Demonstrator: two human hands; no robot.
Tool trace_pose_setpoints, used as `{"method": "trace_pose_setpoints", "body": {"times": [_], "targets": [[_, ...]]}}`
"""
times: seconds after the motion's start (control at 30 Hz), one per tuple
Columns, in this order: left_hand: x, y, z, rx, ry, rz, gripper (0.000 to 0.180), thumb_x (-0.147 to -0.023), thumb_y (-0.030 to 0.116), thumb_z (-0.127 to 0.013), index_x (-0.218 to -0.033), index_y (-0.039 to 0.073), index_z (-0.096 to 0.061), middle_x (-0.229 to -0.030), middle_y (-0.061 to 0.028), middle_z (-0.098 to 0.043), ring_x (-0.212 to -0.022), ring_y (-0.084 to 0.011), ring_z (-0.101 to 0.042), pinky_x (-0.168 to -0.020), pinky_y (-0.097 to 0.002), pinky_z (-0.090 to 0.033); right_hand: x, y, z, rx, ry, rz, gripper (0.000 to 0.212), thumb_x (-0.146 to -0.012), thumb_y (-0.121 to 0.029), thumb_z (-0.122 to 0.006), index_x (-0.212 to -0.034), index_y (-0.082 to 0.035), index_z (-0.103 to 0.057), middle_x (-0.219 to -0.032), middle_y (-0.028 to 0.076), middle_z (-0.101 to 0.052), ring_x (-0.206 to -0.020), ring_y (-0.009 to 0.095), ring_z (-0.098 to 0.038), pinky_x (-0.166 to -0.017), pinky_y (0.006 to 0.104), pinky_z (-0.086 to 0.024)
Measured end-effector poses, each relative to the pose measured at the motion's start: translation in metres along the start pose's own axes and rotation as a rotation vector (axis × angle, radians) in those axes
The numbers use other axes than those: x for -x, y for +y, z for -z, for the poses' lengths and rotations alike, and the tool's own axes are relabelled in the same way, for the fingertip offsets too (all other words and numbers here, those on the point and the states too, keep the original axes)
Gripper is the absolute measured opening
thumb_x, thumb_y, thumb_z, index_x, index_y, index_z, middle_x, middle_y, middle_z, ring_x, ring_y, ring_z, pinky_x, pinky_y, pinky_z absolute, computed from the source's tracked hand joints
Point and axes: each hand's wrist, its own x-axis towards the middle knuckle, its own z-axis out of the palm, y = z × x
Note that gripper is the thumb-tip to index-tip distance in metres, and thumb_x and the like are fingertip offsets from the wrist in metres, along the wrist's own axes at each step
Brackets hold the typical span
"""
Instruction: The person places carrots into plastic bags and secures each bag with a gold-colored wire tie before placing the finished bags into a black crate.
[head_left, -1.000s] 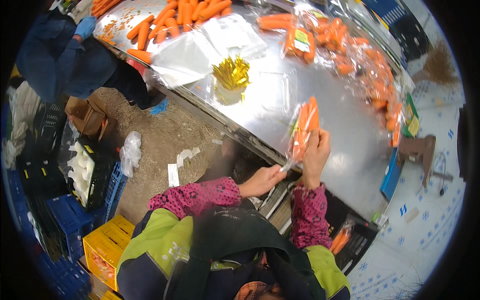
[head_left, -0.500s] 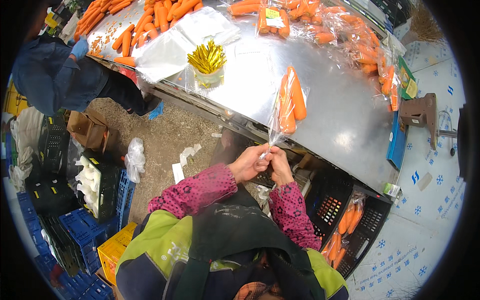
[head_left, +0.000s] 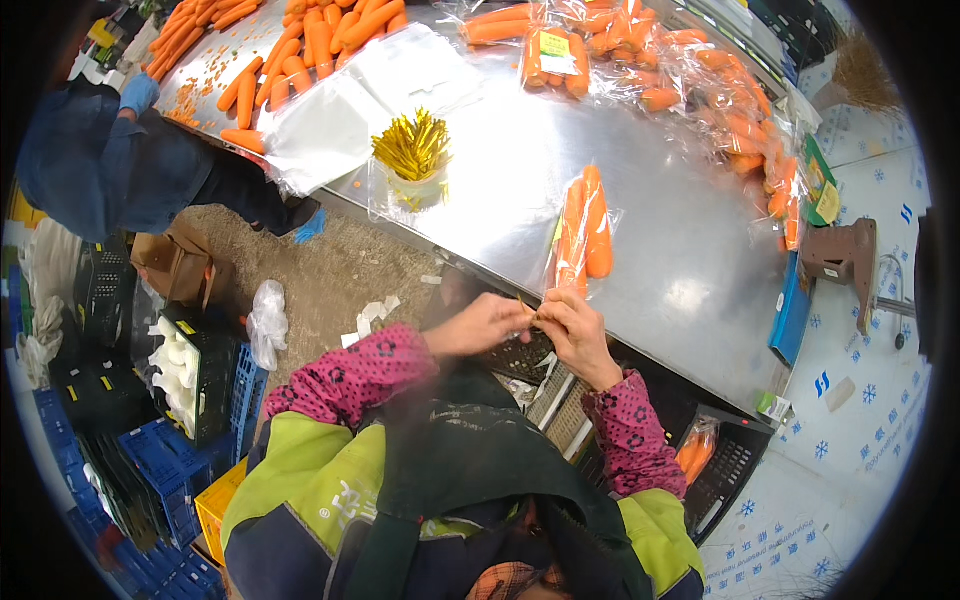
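A clear plastic bag of carrots [head_left: 585,235] lies on the steel table's front edge, its gathered neck toward me. My right hand [head_left: 580,335] is closed, pinching at the bag's neck. Beside it, my left hand [head_left: 490,322] is closed too, its fingertips meeting the right ones around a thin gold twist tie [head_left: 521,302]. The fingers cover most of the tie and the neck. Farther off on the table, a small tub [head_left: 418,190] holds a bunch of gold twist ties [head_left: 410,145].
Flat clear bags [head_left: 335,125] and loose carrots [head_left: 320,40] lie at the far left of the table. Bagged carrots [head_left: 740,135] line its far right side. A black crate [head_left: 735,465] with bagged carrots stands below right. Another person's gloved hand [head_left: 140,93] is at upper left.
Both hands have changed grip at the bag's neck; the left wrist and right elbow have swung outward. The carrot bag has shifted slightly down in the picture. The other person's gloved hand has moved left.
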Motion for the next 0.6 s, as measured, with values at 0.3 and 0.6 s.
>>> {"method": "trace_pose_setpoints", "body": {"times": [0.3,0.6], "targets": [[-0.028,0.023,-0.006,0.280,-0.301,0.189,0.025,-0.098,0.026,-0.057,-0.095,0.003,-0.065,-0.072,0.0035,-0.058,-0.059,-0.0026,-0.046,-0.052,-0.0186,-0.035,0.015,-0.016,0.038,0.385,0.068,0.252,0.017,-0.076,0.003,-0.065,-0.090,-0.002,-0.057,-0.089,0.010,-0.061,-0.076,0.030,-0.061,-0.063,0.0381,-0.049],[-0.018,-0.021,-0.109,0.093,0.314,0.159,0.018,-0.079,0.013,-0.072,-0.086,0.000,-0.063,-0.091,-0.0041,-0.063,-0.081,-0.0184,-0.058,-0.069,-0.0323,-0.047,0.107,-0.001,-0.054,-1.234,0.911,-0.763,0.011,-0.094,-0.011,-0.059,-0.092,-0.001,-0.059,-0.077,0.002,-0.058,-0.061,0.009,-0.053,-0.056,0.0254,-0.048]]}}
